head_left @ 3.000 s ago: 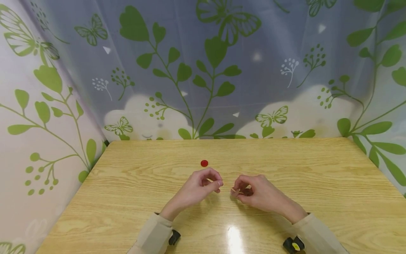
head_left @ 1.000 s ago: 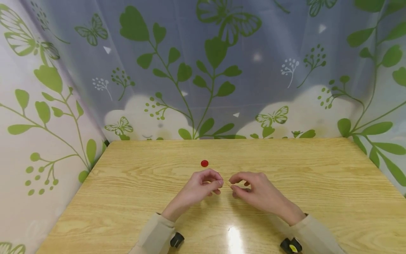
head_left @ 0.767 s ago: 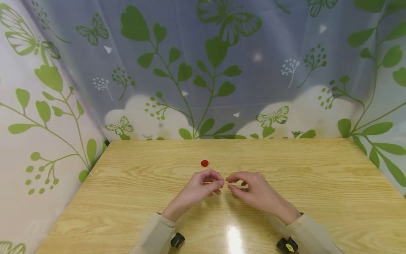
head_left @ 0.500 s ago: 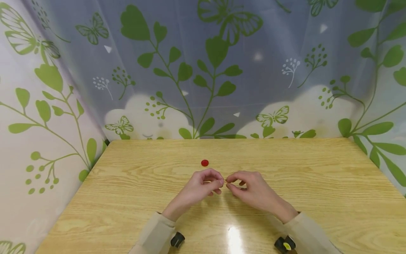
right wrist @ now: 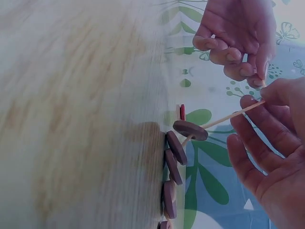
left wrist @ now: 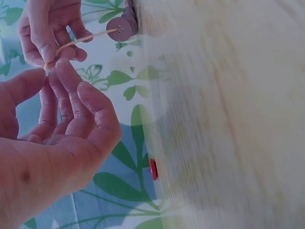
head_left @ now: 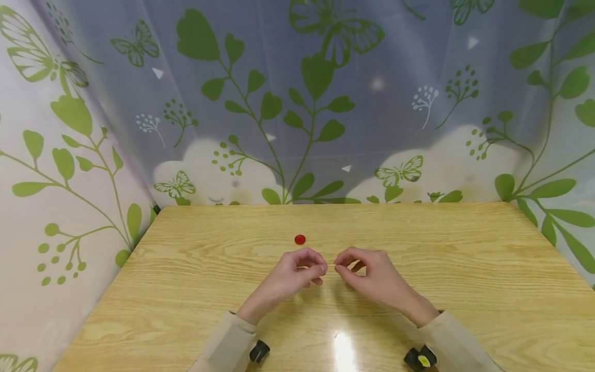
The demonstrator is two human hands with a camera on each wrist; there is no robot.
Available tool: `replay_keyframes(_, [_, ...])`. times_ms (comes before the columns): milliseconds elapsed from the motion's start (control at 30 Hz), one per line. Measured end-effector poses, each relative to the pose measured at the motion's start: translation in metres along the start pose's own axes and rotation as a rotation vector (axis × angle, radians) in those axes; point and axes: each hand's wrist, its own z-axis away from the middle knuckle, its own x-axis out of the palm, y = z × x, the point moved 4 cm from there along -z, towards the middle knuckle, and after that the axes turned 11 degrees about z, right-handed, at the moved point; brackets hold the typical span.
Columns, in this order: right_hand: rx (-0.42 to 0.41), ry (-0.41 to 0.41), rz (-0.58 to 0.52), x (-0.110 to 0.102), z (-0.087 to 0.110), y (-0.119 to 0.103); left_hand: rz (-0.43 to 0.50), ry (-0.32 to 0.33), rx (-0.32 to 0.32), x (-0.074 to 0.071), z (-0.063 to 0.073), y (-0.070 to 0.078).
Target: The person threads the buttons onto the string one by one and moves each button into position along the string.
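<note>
In the head view my left hand (head_left: 295, 274) and right hand (head_left: 376, 274) face each other, tips a small gap apart, with a short bit of pale cord (head_left: 331, 265) between them. My left thumb and a fingertip pinch the cord near its end. My right thumb and index finger pinch it close by. From my right fingertips the cord (right wrist: 233, 114) slopes down to a brown round button (right wrist: 190, 130), threaded on it; in the left wrist view this button (left wrist: 119, 29) shows its holes. More brown buttons (right wrist: 175, 147) hang in a row below it.
A red button (head_left: 300, 239) lies flat on the wooden table (head_left: 209, 232), just beyond my left hand. Behind the table hangs a cloth (head_left: 372, 119) printed with leaves and butterflies. Black wrist straps (head_left: 420, 357) sit at both sleeves.
My right hand has moved left toward my left hand, its thumb and index fingertips coming together on the cord, then drawn slightly back right. My left hand and the red button have stayed nearly still.
</note>
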Motion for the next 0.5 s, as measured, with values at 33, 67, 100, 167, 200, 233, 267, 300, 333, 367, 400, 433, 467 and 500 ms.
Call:
replay_keyframes(33, [0.001,0.002,-0.005,-0.0002,0.0002,0.0000,0.000,0.000,-0.002,0.0002,-0.0001,-0.0004])
replay_keyframes(67, [0.002,0.002,-0.008,-0.0002,0.0003,0.0002,0.000,-0.001,-0.004,0.0004,-0.0002,-0.0007])
replay_keyframes(100, [0.003,0.002,-0.009,-0.0002,0.0005,0.0003,0.001,-0.002,-0.004,0.0006,-0.0004,-0.0010])
replay_keyframes(167, [0.005,0.003,-0.007,-0.0003,0.0007,0.0003,0.002,-0.003,-0.005,0.0008,-0.0008,-0.0015])
replay_keyframes(200, [0.005,0.003,-0.007,-0.0004,0.0009,0.0003,0.002,-0.003,-0.005,0.0008,-0.0010,-0.0016])
replay_keyframes(233, [0.004,0.004,-0.008,-0.0003,0.0009,0.0004,0.002,-0.003,-0.005,0.0008,-0.0012,-0.0017])
replay_keyframes(267, [0.004,0.004,-0.009,-0.0004,0.0009,0.0004,0.001,-0.003,-0.006,0.0007,-0.0014,-0.0018])
replay_keyframes(300, [0.005,0.006,-0.009,-0.0007,0.0009,0.0002,-0.003,-0.004,-0.005,0.0005,-0.0016,-0.0018])
replay_keyframes(333, [0.006,0.007,-0.010,-0.0008,0.0008,0.0001,-0.009,-0.003,-0.005,0.0002,-0.0018,-0.0018])
replay_keyframes(367, [0.007,0.008,-0.016,-0.0009,0.0007,0.0001,-0.025,-0.002,0.003,-0.0003,-0.0020,-0.0015])
replay_keyframes(400, [0.008,0.008,-0.021,-0.0010,0.0006,0.0001,-0.039,0.001,0.011,-0.0010,-0.0023,-0.0011])
replay_keyframes(433, [0.010,0.009,-0.025,-0.0010,0.0004,0.0002,-0.056,0.005,0.020,-0.0020,-0.0025,-0.0006])
replay_keyframes(467, [0.013,0.008,-0.029,-0.0010,0.0003,0.0005,-0.080,0.012,0.031,-0.0033,-0.0027,-0.0002])
replay_keyframes(500, [0.015,0.008,-0.031,-0.0009,0.0002,0.0009,-0.114,0.022,0.044,-0.0047,-0.0028,0.0004])
